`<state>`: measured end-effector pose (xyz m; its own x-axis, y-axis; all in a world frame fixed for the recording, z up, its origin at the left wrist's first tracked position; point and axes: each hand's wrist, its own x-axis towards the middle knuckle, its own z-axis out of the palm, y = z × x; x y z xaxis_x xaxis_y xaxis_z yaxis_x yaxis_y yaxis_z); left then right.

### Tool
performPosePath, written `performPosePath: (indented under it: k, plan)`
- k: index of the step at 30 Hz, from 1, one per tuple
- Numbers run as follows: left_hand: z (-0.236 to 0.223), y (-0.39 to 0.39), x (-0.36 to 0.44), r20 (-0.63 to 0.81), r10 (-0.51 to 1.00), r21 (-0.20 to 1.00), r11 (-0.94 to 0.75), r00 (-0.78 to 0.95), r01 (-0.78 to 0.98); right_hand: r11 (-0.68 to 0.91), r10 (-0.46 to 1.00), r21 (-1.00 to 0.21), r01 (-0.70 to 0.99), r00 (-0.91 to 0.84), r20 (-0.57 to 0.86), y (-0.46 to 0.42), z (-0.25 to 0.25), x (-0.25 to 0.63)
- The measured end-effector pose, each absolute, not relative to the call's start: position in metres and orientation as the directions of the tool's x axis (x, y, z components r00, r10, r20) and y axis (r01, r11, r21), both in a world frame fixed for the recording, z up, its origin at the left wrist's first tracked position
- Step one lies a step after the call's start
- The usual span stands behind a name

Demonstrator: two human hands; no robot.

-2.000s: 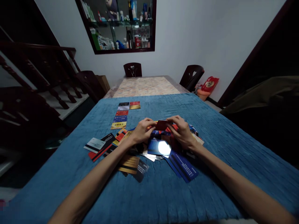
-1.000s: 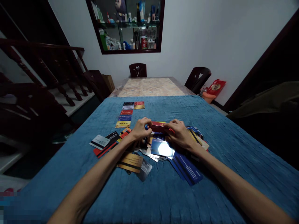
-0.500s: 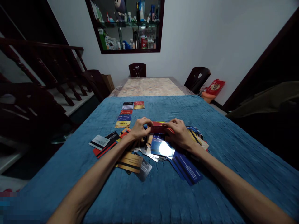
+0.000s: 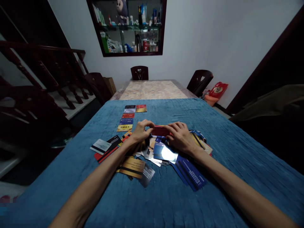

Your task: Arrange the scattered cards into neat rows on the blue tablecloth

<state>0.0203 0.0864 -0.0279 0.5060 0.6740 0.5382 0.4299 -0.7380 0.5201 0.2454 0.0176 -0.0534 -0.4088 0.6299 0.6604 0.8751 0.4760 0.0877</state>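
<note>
A red card (image 4: 160, 131) is held on edge between my two hands, above a loose heap of plastic cards. The fingers of my left hand (image 4: 143, 130) pinch its left end. My right hand (image 4: 180, 136) grips its right end, and its fingers cover part of it. Whether more than one card is in the grip, I cannot tell. Below lie a shiny blue card (image 4: 163, 152), a gold card (image 4: 132, 167), a grey card (image 4: 146, 175), dark blue cards (image 4: 191, 172) and, to the left, a pale card with a dark stripe (image 4: 100, 146).
Beyond my left hand, several cards lie in a column, including a yellow card (image 4: 124, 127), a blue card (image 4: 126, 121) and a black-and-silver card (image 4: 130, 108), with a red-gold card (image 4: 141, 108) beside the last. A blue cloth (image 4: 166, 202) covers the table. Chairs (image 4: 139, 73) stand around it.
The red card has tilted so that its broad face now shows more towards me. Both hands keep their hold in nearly the same place; the heap looks unchanged.
</note>
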Motion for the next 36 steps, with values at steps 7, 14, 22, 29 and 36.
performPosePath:
  k: [7, 14, 22, 29, 36]
  plan:
    - [-0.027, 0.088, 0.021, 0.535, 0.687, 0.547, -0.725, 0.492, 0.417, 0.449, 0.626, 0.125, 0.885, -0.411, 0.662, 0.015, -0.050, 0.244]
    - [-0.024, 0.086, 0.022, 0.571, 0.666, 0.540, -0.745, 0.480, 0.391, 0.426, 0.582, 0.166, 0.889, -0.410, 0.702, 0.015, -0.047, 0.242]
    - [-0.026, 0.085, 0.025, 0.614, 0.623, 0.495, -0.782, 0.484, 0.378, 0.436, 0.558, 0.167, 0.884, -0.411, 0.721, 0.014, -0.046, 0.244]
    - [-0.023, 0.082, 0.025, 0.634, 0.498, 0.299, -0.864, 0.592, 0.406, 0.441, 0.564, 0.155, 0.884, -0.408, 0.718, 0.019, -0.048, 0.251]
    - [-0.012, 0.077, 0.020, 0.585, 0.446, 0.096, -0.867, 0.677, 0.488, 0.407, 0.585, 0.140, 0.902, -0.376, 0.718, 0.023, -0.041, 0.250]
